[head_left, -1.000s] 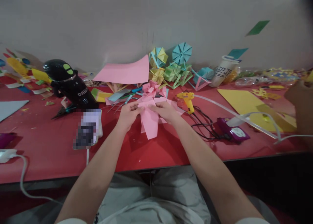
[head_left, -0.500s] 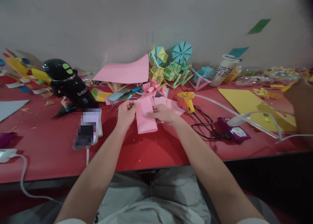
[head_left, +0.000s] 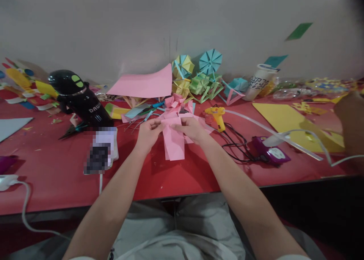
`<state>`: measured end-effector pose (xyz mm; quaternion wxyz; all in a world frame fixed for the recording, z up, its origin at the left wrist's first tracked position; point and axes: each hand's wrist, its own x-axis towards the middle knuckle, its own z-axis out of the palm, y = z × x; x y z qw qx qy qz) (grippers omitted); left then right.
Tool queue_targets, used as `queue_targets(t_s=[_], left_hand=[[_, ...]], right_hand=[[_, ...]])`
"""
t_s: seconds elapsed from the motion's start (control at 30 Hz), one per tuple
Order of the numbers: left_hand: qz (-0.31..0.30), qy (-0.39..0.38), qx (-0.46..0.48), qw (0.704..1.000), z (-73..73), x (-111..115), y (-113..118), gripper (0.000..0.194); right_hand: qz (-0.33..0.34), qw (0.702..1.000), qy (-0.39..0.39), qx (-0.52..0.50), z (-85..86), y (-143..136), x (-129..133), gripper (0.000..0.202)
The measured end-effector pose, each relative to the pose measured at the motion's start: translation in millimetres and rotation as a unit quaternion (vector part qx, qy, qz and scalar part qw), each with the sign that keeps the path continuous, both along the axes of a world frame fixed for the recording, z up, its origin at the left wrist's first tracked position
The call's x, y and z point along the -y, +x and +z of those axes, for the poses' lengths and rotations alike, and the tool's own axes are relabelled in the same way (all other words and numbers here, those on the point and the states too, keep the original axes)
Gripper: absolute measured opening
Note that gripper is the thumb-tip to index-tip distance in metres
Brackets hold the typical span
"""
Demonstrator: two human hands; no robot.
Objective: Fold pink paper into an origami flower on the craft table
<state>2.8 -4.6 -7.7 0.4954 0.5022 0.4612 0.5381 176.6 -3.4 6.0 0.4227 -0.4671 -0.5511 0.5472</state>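
Note:
Between both hands is a folded strip of pink paper (head_left: 174, 144), its long part hanging down toward me over the red table. My left hand (head_left: 150, 133) pinches the strip's upper left edge between thumb and fingers. The upper right edge is gripped by my right hand (head_left: 192, 129), its thumb lying on the paper's face. Just behind the strip sits a cluster of folded pink paper pieces (head_left: 176, 104). To the right of my right hand lies a yellow glue gun (head_left: 217, 118) with a black cord.
A black bottle (head_left: 81, 99) and a phone (head_left: 102, 150) are at left. Colourful paper lanterns (head_left: 210, 61) and a pink sheet (head_left: 142, 83) stand along the wall. At right are a purple power socket (head_left: 270, 152), yellow sheet (head_left: 292, 123) and white cup (head_left: 260, 82).
Both hands have come closer together at the paper's top edge. The pink strip now hangs straighter and its lower end reaches slightly nearer to me.

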Motion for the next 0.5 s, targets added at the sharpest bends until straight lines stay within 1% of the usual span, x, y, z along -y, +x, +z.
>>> queue_targets(t_s=[0.2,0.5], left_hand=[[-0.009,-0.023,0.027,0.999,5.3,4.4,1.4,0.034],[-0.016,-0.021,0.026,0.999,5.2,4.3,0.6,0.033]], right_hand=[[-0.003,1.000,0.001,-0.003,2.7,-1.2,1.2,0.037],[0.000,1.000,0.003,-0.006,2.1,-1.1,1.2,0.036]])
